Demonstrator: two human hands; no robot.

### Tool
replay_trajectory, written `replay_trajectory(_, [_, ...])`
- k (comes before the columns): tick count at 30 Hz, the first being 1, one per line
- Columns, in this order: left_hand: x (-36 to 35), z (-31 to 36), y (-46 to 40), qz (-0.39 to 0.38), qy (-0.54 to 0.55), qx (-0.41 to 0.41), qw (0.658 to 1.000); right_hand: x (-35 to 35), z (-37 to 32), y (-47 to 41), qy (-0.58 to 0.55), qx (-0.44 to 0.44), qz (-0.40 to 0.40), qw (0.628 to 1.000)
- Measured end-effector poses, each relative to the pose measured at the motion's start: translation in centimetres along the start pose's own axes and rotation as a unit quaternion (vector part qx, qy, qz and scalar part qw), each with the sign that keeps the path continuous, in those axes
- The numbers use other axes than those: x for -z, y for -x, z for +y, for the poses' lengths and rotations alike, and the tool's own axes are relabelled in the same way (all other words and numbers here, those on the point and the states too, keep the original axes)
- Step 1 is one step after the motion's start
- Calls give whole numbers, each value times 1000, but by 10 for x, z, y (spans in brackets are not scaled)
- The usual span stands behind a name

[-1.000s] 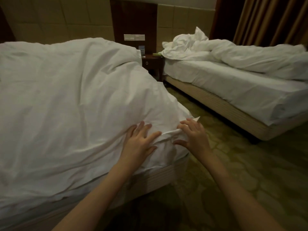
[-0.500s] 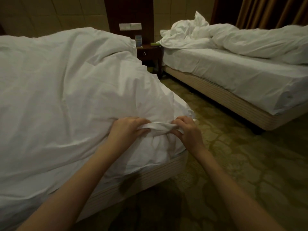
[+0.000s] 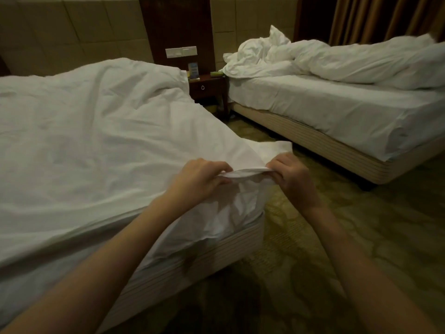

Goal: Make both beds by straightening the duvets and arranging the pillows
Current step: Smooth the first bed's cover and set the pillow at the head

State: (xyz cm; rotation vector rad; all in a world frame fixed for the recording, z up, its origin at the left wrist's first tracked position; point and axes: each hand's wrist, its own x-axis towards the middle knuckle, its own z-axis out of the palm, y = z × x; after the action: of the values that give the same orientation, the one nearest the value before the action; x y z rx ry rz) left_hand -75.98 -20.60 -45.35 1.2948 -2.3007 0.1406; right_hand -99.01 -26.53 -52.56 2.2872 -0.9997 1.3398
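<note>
A white duvet [image 3: 96, 141] lies spread over the near bed [image 3: 192, 259] on the left. At its foot corner my left hand [image 3: 199, 179] and my right hand [image 3: 291, 179] both pinch a fold of the duvet's edge, a short stretch of cloth held taut between them. On the far bed [image 3: 337, 112] at the right, a second duvet [image 3: 373, 61] lies bunched along the far side, with crumpled white bedding [image 3: 260, 56] at the head. I cannot pick out separate pillows.
A dark wooden nightstand [image 3: 208, 90] stands between the beds, with a small blue card and a green item on top. Patterned carpet [image 3: 337, 237] fills the aisle. Brown curtains [image 3: 385, 18] hang at the back right.
My hands went from lying flat with spread fingers on the duvet corner to gripping its edge. The corner is now lifted and pulled toward me, off the bed's edge.
</note>
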Motion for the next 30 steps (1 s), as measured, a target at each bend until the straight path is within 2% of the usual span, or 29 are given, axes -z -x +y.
replay_trajectory(3, [-11, 13, -9, -18, -28, -16, 999, 7, 10, 14, 24, -36, 9, 999])
replay_trajectory(6, [-43, 8, 9, -82, -43, 31, 995, -27, 2, 50, -3, -104, -53, 993])
replay_trajectory(10, [-76, -18, 35, -72, -32, 31, 996, -75, -17, 87, -91, -274, -123, 949])
replay_trajectory(12, [-85, -28, 38, -105, -52, 28, 993, -84, -20, 88, -131, -293, -148, 935])
replay_trajectory(15, [-93, -28, 38, -106, -104, 2, 989, -76, -22, 85, -157, -319, -189, 915])
replay_trajectory(22, [-97, -22, 38, -52, -77, -14, 996, -61, -7, 71, -172, -423, -79, 886])
replay_trajectory(26, [-94, -19, 35, 22, -50, 8, 998, -69, 0, 50, -232, -476, -71, 845])
replay_trajectory(30, [-94, -19, 41, 69, -79, -39, 994, -77, 4, 40, -291, -519, -74, 801])
